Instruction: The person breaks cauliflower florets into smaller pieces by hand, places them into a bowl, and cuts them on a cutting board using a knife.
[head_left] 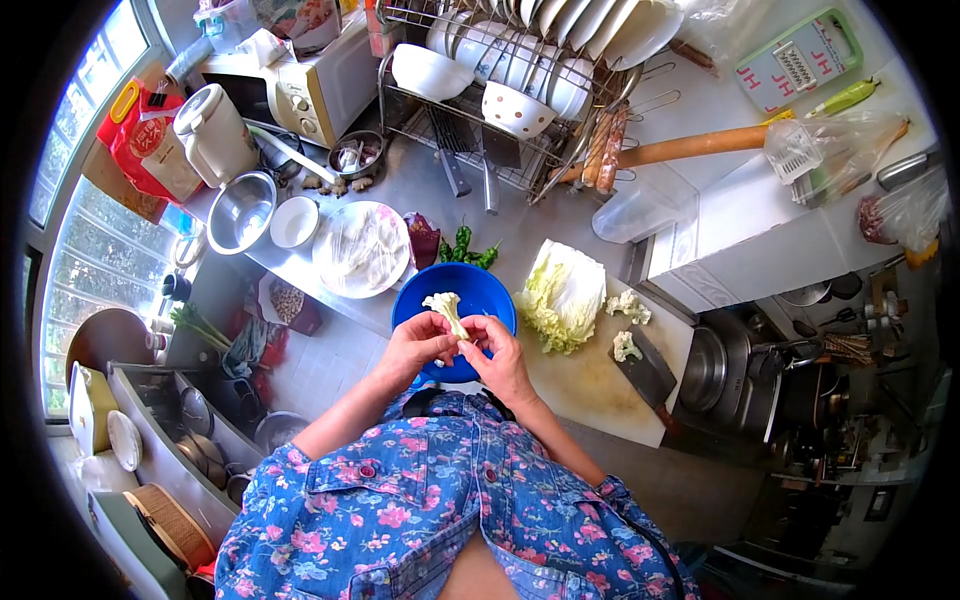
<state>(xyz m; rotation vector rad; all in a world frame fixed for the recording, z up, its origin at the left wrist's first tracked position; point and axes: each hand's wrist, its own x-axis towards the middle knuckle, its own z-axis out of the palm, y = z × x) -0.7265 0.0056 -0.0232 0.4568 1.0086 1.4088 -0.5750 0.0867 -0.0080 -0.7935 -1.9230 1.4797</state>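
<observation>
A pale cauliflower floret (446,308) is pinched between my two hands, its head pointing away from me and its stalk toward me. My left hand (421,340) closes on the stalk from the left. From the right, the fingers of my right hand (496,352) grip the stalk's lower end. Both hands are over a blue basin (503,293), whose inside is partly hidden by them. To the right, a piece of Chinese cabbage (565,295) lies on the cutting board (580,388). Two more cauliflower pieces (627,346) rest near the cleaver (648,374).
Green peppers (462,247) lie behind the basin. A plastic-covered plate (361,250), a white bowl (294,222) and a metal bowl (242,212) stand at left. The dish rack (470,140) is at the back, the stove with a pan (703,368) at right.
</observation>
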